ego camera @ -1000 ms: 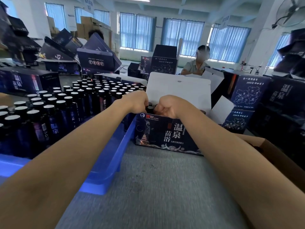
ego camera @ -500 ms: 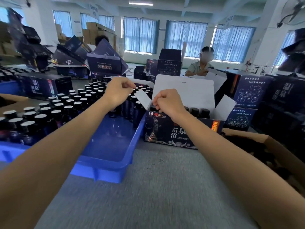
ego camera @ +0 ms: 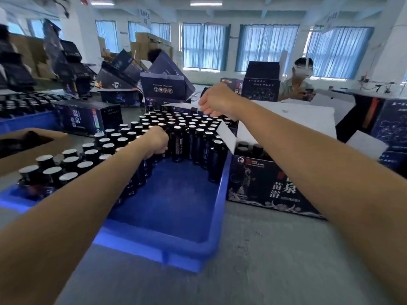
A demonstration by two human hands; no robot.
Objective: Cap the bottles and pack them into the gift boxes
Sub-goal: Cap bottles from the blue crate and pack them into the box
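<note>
A blue tray (ego camera: pixel 154 249) holds several dark bottles (ego camera: pixel 193 133) with silver foil tops, crowded at its left and far side. My left hand (ego camera: pixel 157 142) reaches into the tray and its fingers curl round one bottle near the front of the group. My right hand (ego camera: pixel 217 101) hovers above the far rows with fingers loosely extended and holds nothing. To the right of the tray stands an open dark gift box (ego camera: pixel 264 183) with its white lid flap (ego camera: pixel 286 122) raised. Inside it are black-capped bottles (ego camera: pixel 250 148).
A brown cardboard box (ego camera: pixel 26 146) lies at the left. A closed gift box (ego camera: pixel 88 117) stands behind the tray, with more piled up (ego camera: pixel 163 84) further back and at the right (ego camera: pixel 392 124). A person (ego camera: pixel 297 82) sits at the far side. Grey table (ego camera: pixel 264 260) in front.
Both hands left the gift box and swung left over the tray. My left hand dropped onto a bottle; my right hand rose above the far rows. The view turned left.
</note>
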